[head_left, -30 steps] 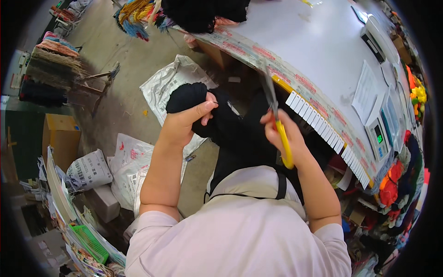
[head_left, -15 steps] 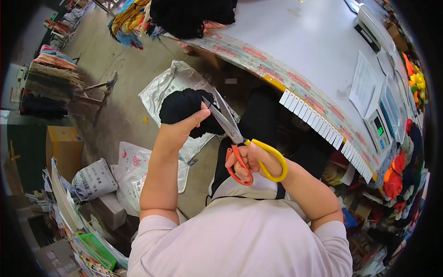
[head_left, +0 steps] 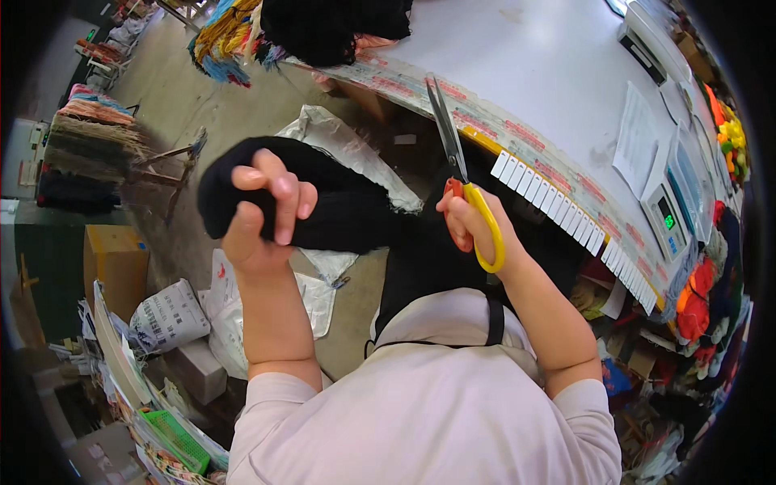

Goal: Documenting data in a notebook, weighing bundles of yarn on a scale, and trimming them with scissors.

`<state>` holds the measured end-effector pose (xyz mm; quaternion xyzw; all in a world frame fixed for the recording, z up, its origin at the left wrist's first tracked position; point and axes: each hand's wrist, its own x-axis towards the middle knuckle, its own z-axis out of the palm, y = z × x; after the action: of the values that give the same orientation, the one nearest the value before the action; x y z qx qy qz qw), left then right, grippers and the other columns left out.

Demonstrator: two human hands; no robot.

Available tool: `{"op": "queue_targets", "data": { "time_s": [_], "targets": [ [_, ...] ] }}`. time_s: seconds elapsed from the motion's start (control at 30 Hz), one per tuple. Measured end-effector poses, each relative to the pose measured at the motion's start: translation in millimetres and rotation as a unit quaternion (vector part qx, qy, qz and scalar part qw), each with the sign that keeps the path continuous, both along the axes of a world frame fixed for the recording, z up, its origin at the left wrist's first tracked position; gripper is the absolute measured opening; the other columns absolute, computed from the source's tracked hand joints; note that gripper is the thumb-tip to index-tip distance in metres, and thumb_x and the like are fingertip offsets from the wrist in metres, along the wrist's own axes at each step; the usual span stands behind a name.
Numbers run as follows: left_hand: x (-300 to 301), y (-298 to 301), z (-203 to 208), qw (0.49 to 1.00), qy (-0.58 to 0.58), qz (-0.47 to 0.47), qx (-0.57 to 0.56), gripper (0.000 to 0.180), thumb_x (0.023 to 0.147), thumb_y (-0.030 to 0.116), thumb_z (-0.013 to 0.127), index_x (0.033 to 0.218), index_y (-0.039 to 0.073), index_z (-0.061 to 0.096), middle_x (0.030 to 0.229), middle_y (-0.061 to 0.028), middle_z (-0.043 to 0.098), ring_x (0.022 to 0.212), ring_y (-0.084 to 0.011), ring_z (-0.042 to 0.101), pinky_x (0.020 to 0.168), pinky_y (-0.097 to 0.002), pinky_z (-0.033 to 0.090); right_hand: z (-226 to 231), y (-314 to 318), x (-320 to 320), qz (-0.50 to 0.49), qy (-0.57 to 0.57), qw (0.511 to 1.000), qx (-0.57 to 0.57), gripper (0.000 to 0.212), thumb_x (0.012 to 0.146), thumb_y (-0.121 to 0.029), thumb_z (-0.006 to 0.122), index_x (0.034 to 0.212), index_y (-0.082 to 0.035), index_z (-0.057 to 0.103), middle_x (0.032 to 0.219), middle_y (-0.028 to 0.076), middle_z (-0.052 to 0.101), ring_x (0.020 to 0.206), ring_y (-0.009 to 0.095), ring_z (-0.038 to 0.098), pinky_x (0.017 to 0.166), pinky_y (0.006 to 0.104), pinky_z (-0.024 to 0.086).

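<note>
A hank of black yarn [head_left: 339, 198] is looped about my left hand [head_left: 271, 202], whose fingers are curled and somewhat apart. The yarn bulges past the hand's left side and stretches rightward toward my dark-clothed lap, where its far end blends into the black. My right hand [head_left: 481, 222] grips a pair of scissors [head_left: 453, 133] by one yellow and one red-orange handle. Their blades point up and away, slightly parted, in front of the table edge and apart from the yarn. Whether any strand lies inside my left fingers is hard to see.
A white table [head_left: 517, 65] with a row of white tags [head_left: 550, 202] along its edge curves across the right. It carries a black yarn pile [head_left: 335, 28] and a scale [head_left: 667, 218]. Silvery sacking [head_left: 331, 133] lies below; a carton [head_left: 117, 263] and a packed bag [head_left: 170, 315] stand left.
The scissors have moved away from the yarn and swung to point up the view. My left hand has shifted left, its fingers loosened, and the bunched black yarn is now spread out long.
</note>
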<state>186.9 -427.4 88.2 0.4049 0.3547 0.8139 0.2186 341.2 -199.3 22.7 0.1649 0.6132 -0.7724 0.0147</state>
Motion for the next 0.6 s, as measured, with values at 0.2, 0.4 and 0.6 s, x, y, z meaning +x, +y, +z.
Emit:
{"op": "queue_targets", "data": {
  "time_s": [0.2,0.4,0.6],
  "targets": [
    [-4,20,39,0.895,-0.211,-0.26,0.294,0.022,0.099,0.018,0.05,0.115,0.005,0.056,0.07,-0.0032,0.055,0.05,-0.0085,0.052,0.051,-0.0222,0.049,-9,-10,-16,0.022,0.095,0.995,-0.032,0.031,0.079,-0.006,0.074,0.102,-0.006,0.053,0.088,-0.001,0.052,0.077,0.006,0.049,0.073,0.0215,0.042],
    [12,25,55,0.839,-0.251,-0.37,0.31,0.012,0.094,0.013,0.055,0.098,0.001,0.055,0.064,-0.0102,0.057,0.044,-0.0124,0.051,0.048,-0.027,0.054,-9,-24,-66,0.035,0.208,0.967,0.141,0.047,0.072,-0.007,0.081,0.098,-0.006,0.042,0.138,0.012,0.05,0.107,0.014,0.05,0.096,0.03,0.04],
    [24,27,74,0.831,-0.274,-0.363,0.321,0.01,0.092,0.009,0.056,0.09,0.0,0.052,0.062,-0.0111,0.056,0.042,-0.0118,0.05,0.045,-0.0263,0.052,-39,-69,-128,0.126,0.299,0.946,-0.019,0.049,0.074,-0.02,0.082,0.109,-0.003,0.052,0.095,0.002,0.051,0.089,0.012,0.05,0.081,0.0269,0.042]
  ]
}}
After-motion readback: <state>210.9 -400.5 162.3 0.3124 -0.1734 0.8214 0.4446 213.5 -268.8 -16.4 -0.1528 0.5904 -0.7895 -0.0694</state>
